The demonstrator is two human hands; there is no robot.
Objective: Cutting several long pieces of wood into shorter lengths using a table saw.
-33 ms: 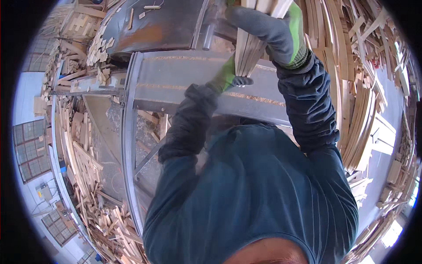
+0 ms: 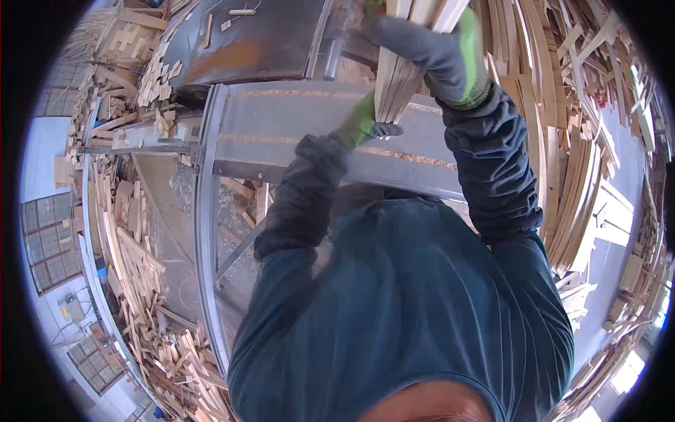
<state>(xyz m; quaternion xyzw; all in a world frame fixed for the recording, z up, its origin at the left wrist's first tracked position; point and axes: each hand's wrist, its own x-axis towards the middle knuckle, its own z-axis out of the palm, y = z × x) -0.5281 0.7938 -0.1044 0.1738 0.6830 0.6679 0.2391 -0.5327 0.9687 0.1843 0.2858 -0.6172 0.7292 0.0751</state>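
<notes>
A bundle of long, pale wooden strips runs from the top edge down over the grey metal machine bed. My right hand, in a grey and green work glove, is wrapped over the strips near the top. Below it, my left hand, gloved alike, is at the near end of the bundle, its thumb and fingers about the strip ends. Part of the left hand is hidden behind the wood. Lines of sawdust lie along the bed.
Stacks of long wooden slats stand close on the right. A dark metal tabletop with a rusty patch lies at the upper left. Heaps of offcuts fill the floor at the left, past a metal rail.
Almost nothing differs; both hands and the strips have shifted only very slightly.
</notes>
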